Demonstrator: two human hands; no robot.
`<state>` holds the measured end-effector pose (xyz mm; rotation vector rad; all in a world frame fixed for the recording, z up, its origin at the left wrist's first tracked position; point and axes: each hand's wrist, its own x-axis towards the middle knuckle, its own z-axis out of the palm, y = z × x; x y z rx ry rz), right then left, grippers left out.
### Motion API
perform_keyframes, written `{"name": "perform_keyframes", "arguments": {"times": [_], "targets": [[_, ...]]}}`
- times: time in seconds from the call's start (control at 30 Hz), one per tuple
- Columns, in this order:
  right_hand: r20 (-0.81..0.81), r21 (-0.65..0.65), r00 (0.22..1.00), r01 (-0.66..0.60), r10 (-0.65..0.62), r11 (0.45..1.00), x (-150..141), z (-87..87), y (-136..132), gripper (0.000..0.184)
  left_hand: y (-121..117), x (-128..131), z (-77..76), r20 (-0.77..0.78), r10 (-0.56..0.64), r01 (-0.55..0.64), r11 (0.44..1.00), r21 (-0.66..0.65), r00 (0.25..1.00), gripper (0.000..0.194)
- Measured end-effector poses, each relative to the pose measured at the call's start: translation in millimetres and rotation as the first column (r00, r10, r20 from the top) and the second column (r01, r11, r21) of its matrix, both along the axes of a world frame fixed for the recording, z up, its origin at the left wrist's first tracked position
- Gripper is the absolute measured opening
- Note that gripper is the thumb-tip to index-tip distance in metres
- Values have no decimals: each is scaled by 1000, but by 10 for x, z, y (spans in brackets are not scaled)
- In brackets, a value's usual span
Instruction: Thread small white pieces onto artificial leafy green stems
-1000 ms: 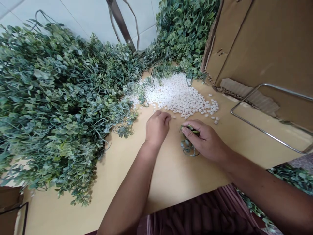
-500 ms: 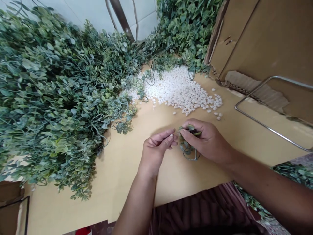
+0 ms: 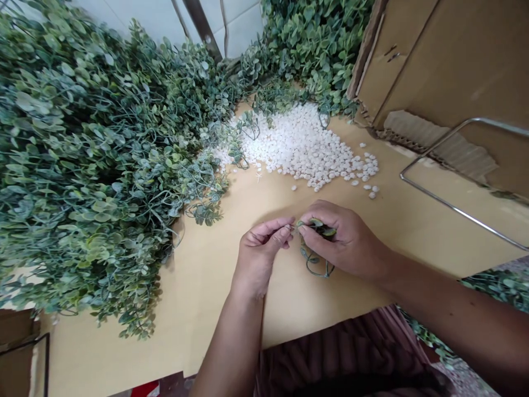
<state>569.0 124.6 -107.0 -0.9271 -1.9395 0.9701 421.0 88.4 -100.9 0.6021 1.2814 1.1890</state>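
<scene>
My left hand [image 3: 261, 251] pinches a small white piece [image 3: 291, 226] between thumb and forefinger, its far end facing the other hand. My right hand [image 3: 345, 234] is closed round a sprig of artificial green leaves [image 3: 323, 228], with a stem tip poking out between thumb and finger. Below that hand a looped part of the sprig hangs over the table. The white piece and the stem tip are almost together; whether they touch I cannot tell. Beyond both hands lies a heap of small white bead-like pieces [image 3: 300, 146].
A large mass of artificial foliage [image 3: 103, 165] covers the left of the tan tabletop [image 3: 206, 286], and more foliage [image 3: 314, 49] stands at the back. On the right are a cardboard box [image 3: 458, 60] and a bent metal wire frame [image 3: 454, 207]. A few white pieces lie loose near the heap.
My left hand has come back from the edge of the white heap with a piece pinched in it and has met my right hand. The right hand still holds the sprig, tilted slightly leftward.
</scene>
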Motion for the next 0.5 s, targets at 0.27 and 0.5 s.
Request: {"name": "perform_keyframes", "arguments": {"times": [0.27, 0.5], "targets": [[-1, 7, 1000, -14, 14, 1000, -1, 12, -4, 14, 12, -16, -8, 3, -1, 1, 1000, 24, 1000, 20], [0, 29, 1000, -25, 25, 999, 12, 9, -15, 13, -4, -43, -21, -54, -41, 42, 999, 15, 998, 21]]}}
